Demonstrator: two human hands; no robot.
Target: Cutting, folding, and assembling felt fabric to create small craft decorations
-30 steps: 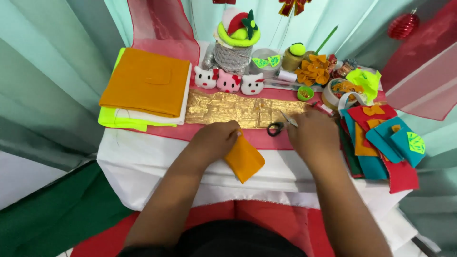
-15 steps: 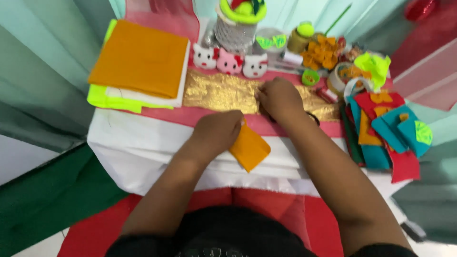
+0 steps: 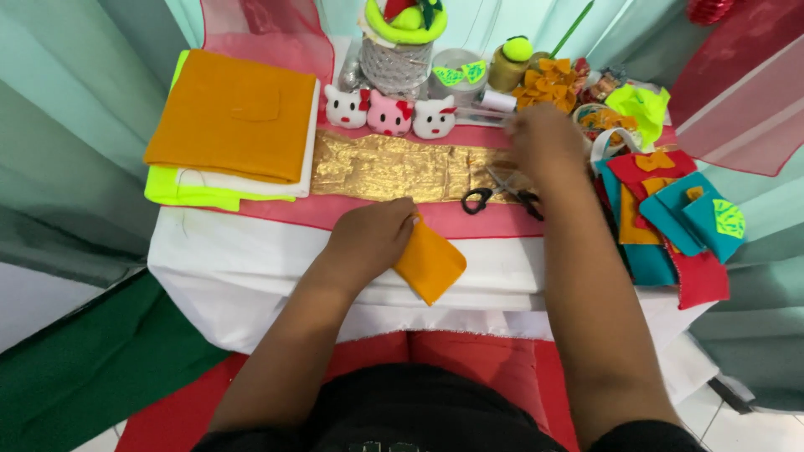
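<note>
Change: right hand (image 3: 544, 138), blurred so grip unclear, is now reaching past the scissors (image 3: 501, 194) towards the back.
Left hand (image 3: 373, 238): still pinching the orange felt piece (image 3: 430, 264).

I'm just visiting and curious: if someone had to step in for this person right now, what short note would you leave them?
Left hand: pinching a small orange felt piece at the table's front edge.
Right hand: reaching toward the craft bits at the back, blurred; whether it holds anything can't be told.
Scissors: lying on the gold strip, untouched.
Folded orange felt stack: back left.
Done: the small piece is cut out. Left: nothing joined to it yet.
</note>
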